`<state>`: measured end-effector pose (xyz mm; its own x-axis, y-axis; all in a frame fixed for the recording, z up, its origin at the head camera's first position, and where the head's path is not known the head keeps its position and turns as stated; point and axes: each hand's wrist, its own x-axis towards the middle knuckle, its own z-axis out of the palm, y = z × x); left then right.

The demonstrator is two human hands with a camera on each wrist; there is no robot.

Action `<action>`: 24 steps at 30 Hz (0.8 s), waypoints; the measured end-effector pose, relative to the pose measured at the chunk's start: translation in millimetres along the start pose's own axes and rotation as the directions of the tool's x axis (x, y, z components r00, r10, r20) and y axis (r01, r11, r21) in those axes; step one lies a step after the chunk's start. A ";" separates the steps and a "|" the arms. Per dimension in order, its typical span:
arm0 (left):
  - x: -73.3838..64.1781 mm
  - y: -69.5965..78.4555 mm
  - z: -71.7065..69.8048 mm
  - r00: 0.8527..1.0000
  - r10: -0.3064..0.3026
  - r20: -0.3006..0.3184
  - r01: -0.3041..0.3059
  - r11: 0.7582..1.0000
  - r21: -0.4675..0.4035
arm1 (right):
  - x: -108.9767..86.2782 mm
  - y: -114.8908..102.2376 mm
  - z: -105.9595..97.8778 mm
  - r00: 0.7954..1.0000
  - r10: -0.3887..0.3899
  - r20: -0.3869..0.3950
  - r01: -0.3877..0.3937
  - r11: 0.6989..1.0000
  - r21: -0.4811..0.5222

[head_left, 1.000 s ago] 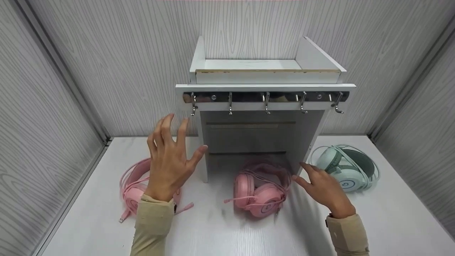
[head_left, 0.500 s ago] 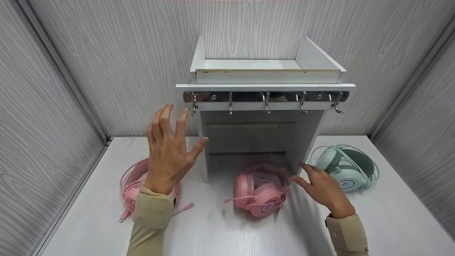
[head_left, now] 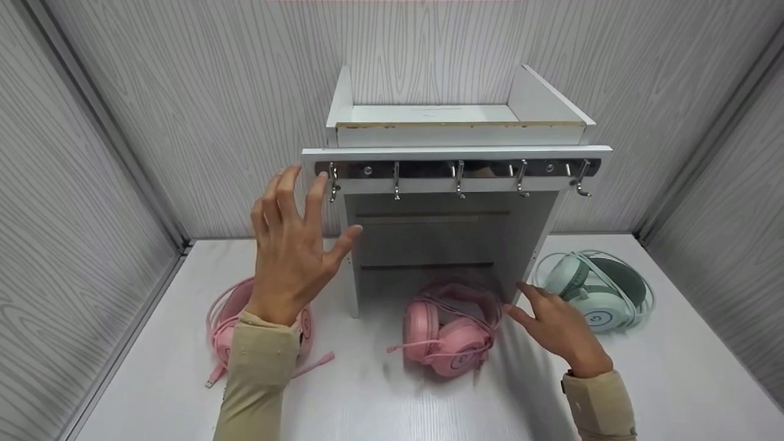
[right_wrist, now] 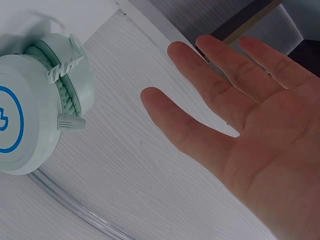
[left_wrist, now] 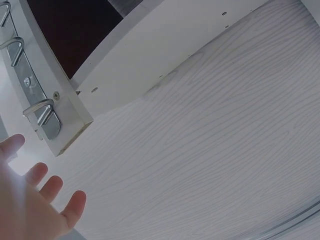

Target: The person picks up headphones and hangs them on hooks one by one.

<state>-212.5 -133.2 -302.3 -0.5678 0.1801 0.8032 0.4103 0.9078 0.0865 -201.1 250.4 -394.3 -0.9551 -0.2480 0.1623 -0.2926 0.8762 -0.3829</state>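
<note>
My left hand (head_left: 291, 251) is raised with spread, slightly bent fingers and holds nothing. Its fingertips are close to the left end of a metal hook rail (head_left: 429, 169) on a white stand (head_left: 459, 152); whether they touch it I cannot tell. The left wrist view shows the hand (left_wrist: 25, 210) apart from the nearest hook (left_wrist: 41, 111). My right hand (head_left: 563, 327), also with nothing in it, hovers between the stand's right side and a mint-green headset (head_left: 600, 312). A pink headset (head_left: 459, 349) lies under the stand. Another pink headset (head_left: 225, 339) is partly hidden by my left forearm.
The stand has an upper tray (head_left: 432, 114) with raised sides, and two side panels (head_left: 530, 245) reaching down to the white tabletop (head_left: 367, 404). Wood-grain walls (head_left: 245, 92) enclose the back and both sides. Cables wrap around the headsets.
My left hand has risen toward the left end of the hook rail, its fingers still spread. The right hand and the headsets stay put.
</note>
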 end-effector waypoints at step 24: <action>17.1 5.8 -3.9 0.997 -0.003 0.076 0.001 1.000 0.024 | 0.6 -0.6 1.8 1.000 -0.015 -0.011 0.015 1.000 -0.009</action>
<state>-217.0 -126.3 -285.8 -0.6217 0.2054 0.7558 0.3921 0.9170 0.0733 -201.6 249.0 -395.6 -0.9500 -0.2564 0.1783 -0.3063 0.8762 -0.3722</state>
